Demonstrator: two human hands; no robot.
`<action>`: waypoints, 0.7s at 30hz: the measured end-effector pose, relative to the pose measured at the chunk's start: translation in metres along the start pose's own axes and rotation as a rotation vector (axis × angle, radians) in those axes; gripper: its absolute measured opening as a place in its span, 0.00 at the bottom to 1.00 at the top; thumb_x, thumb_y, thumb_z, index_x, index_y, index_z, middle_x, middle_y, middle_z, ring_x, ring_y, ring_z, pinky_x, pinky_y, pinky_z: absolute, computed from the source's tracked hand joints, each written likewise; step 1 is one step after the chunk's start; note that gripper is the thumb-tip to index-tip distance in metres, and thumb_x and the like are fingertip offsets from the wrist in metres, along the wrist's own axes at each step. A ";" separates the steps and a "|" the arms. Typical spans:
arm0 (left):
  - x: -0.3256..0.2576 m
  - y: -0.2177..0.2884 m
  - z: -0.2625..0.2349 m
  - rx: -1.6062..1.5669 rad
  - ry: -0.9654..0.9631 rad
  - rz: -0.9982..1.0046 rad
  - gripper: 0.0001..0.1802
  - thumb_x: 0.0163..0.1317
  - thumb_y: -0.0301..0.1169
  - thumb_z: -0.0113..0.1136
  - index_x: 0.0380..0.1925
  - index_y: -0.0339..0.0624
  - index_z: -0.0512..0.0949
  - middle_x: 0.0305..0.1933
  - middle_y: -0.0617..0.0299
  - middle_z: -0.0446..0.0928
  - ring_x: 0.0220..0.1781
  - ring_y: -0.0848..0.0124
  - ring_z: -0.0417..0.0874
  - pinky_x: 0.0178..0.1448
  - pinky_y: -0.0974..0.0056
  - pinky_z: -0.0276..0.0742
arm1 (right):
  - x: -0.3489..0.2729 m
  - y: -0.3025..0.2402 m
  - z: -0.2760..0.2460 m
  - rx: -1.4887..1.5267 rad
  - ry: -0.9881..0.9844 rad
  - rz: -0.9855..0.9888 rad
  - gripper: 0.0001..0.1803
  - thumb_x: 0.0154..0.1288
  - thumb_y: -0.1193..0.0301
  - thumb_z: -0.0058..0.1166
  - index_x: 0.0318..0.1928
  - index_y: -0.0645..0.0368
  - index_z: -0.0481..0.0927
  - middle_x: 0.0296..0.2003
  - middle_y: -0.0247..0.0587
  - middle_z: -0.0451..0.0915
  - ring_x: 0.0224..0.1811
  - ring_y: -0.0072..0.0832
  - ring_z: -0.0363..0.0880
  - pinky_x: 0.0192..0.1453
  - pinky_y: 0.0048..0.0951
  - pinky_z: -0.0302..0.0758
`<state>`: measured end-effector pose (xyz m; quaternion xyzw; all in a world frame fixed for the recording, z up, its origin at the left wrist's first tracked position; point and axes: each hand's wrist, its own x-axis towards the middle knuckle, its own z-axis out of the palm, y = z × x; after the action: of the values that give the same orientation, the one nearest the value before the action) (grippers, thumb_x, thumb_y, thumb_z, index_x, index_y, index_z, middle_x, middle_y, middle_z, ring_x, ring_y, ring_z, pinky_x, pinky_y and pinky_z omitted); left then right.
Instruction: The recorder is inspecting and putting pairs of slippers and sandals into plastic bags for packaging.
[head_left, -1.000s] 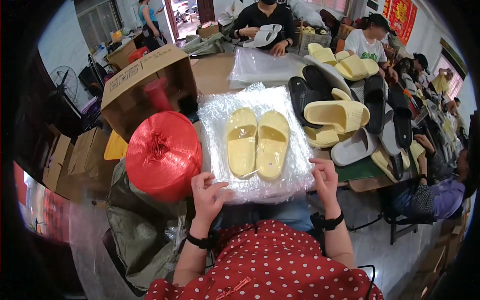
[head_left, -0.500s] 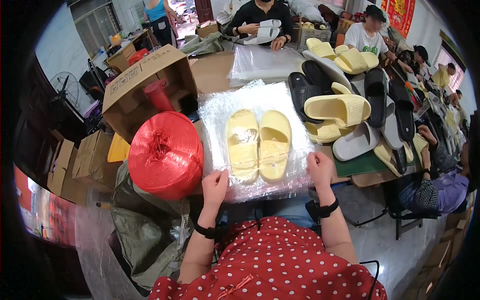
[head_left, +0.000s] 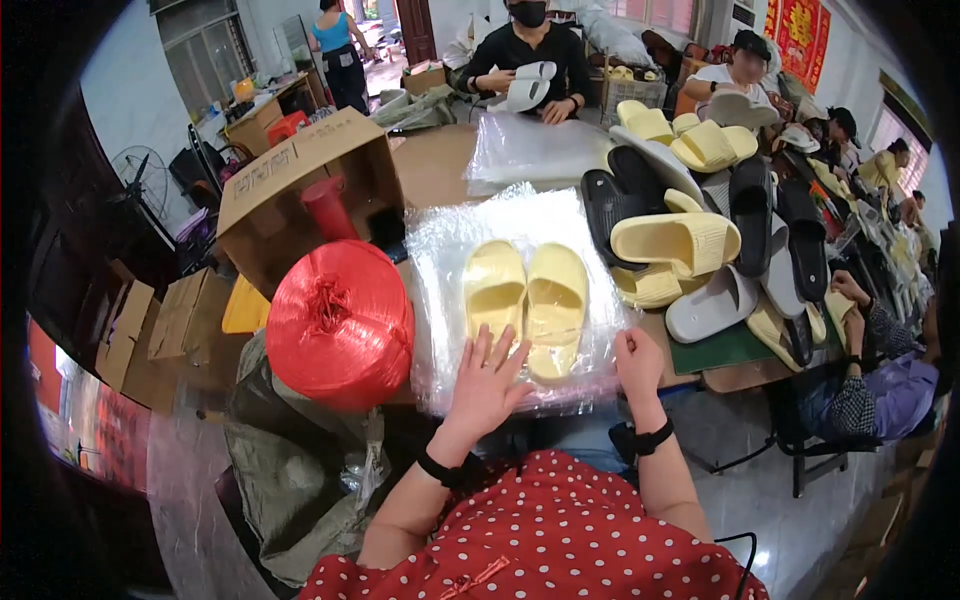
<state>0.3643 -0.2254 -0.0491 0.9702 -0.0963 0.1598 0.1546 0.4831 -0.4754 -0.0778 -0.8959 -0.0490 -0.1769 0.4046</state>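
Directly before the person, a pair of pale yellow slippers (head_left: 527, 305) is seen lying side by side, toes pointing away, on a sheet of clear plastic wrap (head_left: 520, 290) spread over the near edge of the table (head_left: 440, 165). The left hand (head_left: 487, 378) is laid flat on the plastic, its fingers spread apart, the fingertips reaching the heel of the left slipper, apparently so that the sheet is kept smooth and pinned down. The right hand (head_left: 638, 362) is placed at the sheet's near right corner; its fingers appear curled together on the plastic edge, though it cannot be told whether the film is actually pinched. A black band is worn on each wrist. Just beside the sheet, at the table's near left corner, a large red spool of plastic twine (head_left: 340, 322) is set, touching or nearly touching the wrap. Behind it an open cardboard box (head_left: 310, 185) is tipped on its side. Along the right edge a crowded heap of black, grey and yellow slippers (head_left: 710, 240) is piled, close to the sheet. At the far edge another clear sheet (head_left: 525, 150) is spread before a seated person in black, by whom a white slipper (head_left: 528, 88) is held. Other workers are seated along the right side.
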 end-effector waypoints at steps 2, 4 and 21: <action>-0.002 -0.010 0.010 0.010 -0.006 0.002 0.36 0.66 0.48 0.57 0.73 0.57 0.61 0.78 0.56 0.55 0.79 0.44 0.47 0.78 0.40 0.45 | 0.000 -0.013 -0.008 -0.053 -0.056 0.012 0.10 0.61 0.65 0.59 0.32 0.59 0.80 0.28 0.48 0.81 0.32 0.46 0.80 0.36 0.44 0.73; -0.004 -0.009 0.013 -0.011 -0.018 -0.016 0.36 0.66 0.48 0.56 0.73 0.56 0.61 0.79 0.56 0.53 0.80 0.44 0.47 0.78 0.40 0.44 | -0.007 -0.041 -0.017 -0.235 0.411 -0.458 0.14 0.58 0.68 0.63 0.44 0.57 0.79 0.46 0.50 0.79 0.47 0.48 0.77 0.50 0.46 0.72; -0.010 -0.017 0.042 -0.299 0.217 -0.269 0.45 0.67 0.46 0.56 0.71 0.25 0.49 0.78 0.30 0.38 0.80 0.38 0.36 0.80 0.43 0.35 | -0.033 -0.040 0.044 0.095 -0.265 -0.345 0.48 0.66 0.59 0.58 0.73 0.73 0.45 0.73 0.68 0.47 0.77 0.58 0.46 0.78 0.46 0.50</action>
<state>0.3710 -0.2216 -0.0950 0.9177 0.0288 0.2249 0.3262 0.4555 -0.4148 -0.0881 -0.8695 -0.2628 -0.1217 0.4001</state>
